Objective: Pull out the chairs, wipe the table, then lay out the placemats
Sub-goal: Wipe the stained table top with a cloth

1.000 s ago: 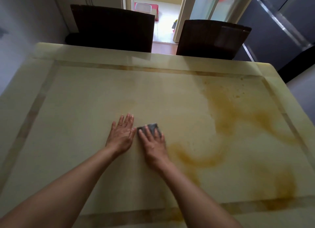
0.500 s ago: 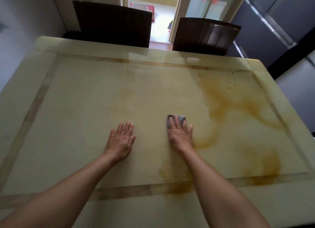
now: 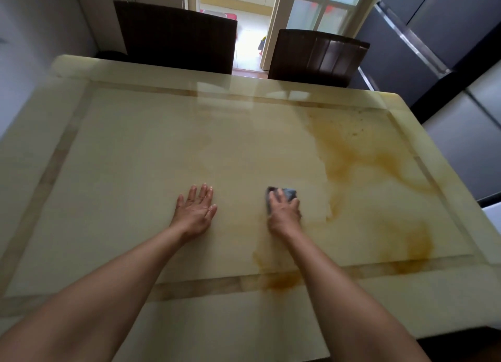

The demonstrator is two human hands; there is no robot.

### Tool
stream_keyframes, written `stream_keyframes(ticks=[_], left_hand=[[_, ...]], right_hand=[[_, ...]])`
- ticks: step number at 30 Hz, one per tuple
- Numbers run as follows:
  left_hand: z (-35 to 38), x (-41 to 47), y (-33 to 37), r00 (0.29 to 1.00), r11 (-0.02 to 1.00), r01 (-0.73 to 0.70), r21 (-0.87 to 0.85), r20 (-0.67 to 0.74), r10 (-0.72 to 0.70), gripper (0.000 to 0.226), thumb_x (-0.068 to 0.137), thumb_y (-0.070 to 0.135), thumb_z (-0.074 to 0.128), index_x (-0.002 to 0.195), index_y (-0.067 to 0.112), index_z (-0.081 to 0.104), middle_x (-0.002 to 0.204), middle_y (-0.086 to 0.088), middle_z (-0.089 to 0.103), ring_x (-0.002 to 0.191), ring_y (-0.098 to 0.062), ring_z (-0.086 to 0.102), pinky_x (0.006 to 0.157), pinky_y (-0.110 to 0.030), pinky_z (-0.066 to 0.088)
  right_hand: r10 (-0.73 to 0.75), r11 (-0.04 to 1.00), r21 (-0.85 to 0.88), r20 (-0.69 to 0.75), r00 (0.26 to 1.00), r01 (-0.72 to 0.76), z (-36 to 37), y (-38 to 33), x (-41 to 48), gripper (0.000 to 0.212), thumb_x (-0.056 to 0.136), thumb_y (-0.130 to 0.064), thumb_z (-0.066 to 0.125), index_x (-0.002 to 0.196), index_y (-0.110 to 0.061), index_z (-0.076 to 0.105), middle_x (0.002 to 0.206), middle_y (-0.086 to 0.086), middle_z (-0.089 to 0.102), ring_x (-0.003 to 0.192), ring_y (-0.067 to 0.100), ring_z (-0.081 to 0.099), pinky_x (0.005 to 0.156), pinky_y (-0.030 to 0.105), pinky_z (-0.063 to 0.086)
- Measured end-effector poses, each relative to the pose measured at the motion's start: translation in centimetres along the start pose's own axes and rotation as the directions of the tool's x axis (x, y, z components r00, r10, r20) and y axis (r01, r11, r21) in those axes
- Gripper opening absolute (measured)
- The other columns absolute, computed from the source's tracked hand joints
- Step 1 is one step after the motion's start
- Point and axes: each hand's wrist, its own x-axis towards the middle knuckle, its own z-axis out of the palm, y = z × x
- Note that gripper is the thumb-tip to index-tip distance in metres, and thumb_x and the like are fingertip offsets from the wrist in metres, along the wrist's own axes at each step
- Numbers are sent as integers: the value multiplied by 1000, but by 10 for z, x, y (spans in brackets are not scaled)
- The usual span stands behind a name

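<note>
A glossy cream stone table (image 3: 130, 155) with amber veining fills the view. My right hand (image 3: 284, 212) lies flat on a small grey cloth (image 3: 288, 194), pressing it onto the tabletop near the middle; most of the cloth is hidden under the fingers. My left hand (image 3: 196, 212) rests palm down on the bare table, fingers straight, a hand's width left of the cloth. Two dark brown chairs stand along the far edge, the left chair (image 3: 176, 36) and the right chair (image 3: 317, 55).
Behind the chairs an open doorway (image 3: 244, 23) leads to a bright room, with a glass-paned door (image 3: 320, 12) beside it. Dark grey cabinet fronts (image 3: 433, 36) run along the right. A pale wall (image 3: 32, 36) closes the left side.
My right hand has slid the cloth rightwards, away from my left hand, over the last second. The left hand has stayed flat in place. The view has shifted a little.
</note>
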Motion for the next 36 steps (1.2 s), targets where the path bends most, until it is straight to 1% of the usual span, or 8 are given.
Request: stream_keyframes(ticks=[3,7,12,16,21,26,32,36], left_hand=[[-8,-2,1,1000,998,-5,-55,14,6,56,102,37,17,151,18,-2,159,1,-9,147,-19,-11,117,-43,-4],[-4,-19,-3,998,994,-16,-110,-58,10,54,102,35,19,151,20,1,160,4,-5,147,-16,-8,118,-41,-4],[14,-48,-3,997,987,0,-161,-79,-13,53,102,34,19,151,21,3,159,5,-4,147,-15,-8,118,-39,-5],[25,-63,8,996,995,-1,-101,-84,-8,54,102,35,20,151,20,3,160,5,-4,147,-16,-8,118,-39,-5],[38,-75,34,997,1000,-5,-1,-73,4,55,102,35,18,151,21,-3,159,6,-9,147,-16,-12,117,-39,-7],[45,-86,48,997,998,68,-5,-31,-68,54,102,35,16,151,22,-3,159,6,-9,147,-16,-12,117,-40,-6],[39,-87,47,992,992,104,-66,77,-99,53,103,33,18,151,20,2,160,3,-6,147,-16,-7,118,-42,-1],[34,-86,46,989,990,103,-93,112,-92,53,103,33,18,151,20,2,160,2,-6,147,-18,-6,118,-42,0]], right_hand=[[-176,983,52,0,984,176,22,-50,-37,67,88,-7,42,149,-22,20,160,-4,6,131,38,24,109,43,27],[-373,923,134,87,924,360,48,-91,-82,74,87,-8,49,152,-21,14,160,-3,2,133,38,18,111,47,24],[-477,878,92,79,875,470,52,-85,-85,73,85,-12,54,150,-15,22,159,2,13,122,38,31,107,41,33],[-403,914,41,-9,915,403,41,-43,-62,54,95,-9,38,147,-15,27,159,2,16,125,38,33,107,37,33],[-196,981,3,-24,980,196,22,50,-48,59,91,-11,46,146,-18,29,158,0,18,122,36,34,105,30,28],[-62,998,-17,6,998,62,11,120,-51,56,93,-16,46,147,-19,29,158,1,17,123,34,34,105,28,27],[-103,995,13,-7,995,103,5,106,-55,51,91,-8,45,141,-11,36,156,6,22,126,36,32,107,29,26],[-307,952,10,22,951,307,17,46,-85,55,89,-6,47,142,-7,31,151,11,24,127,36,31,110,34,24]])
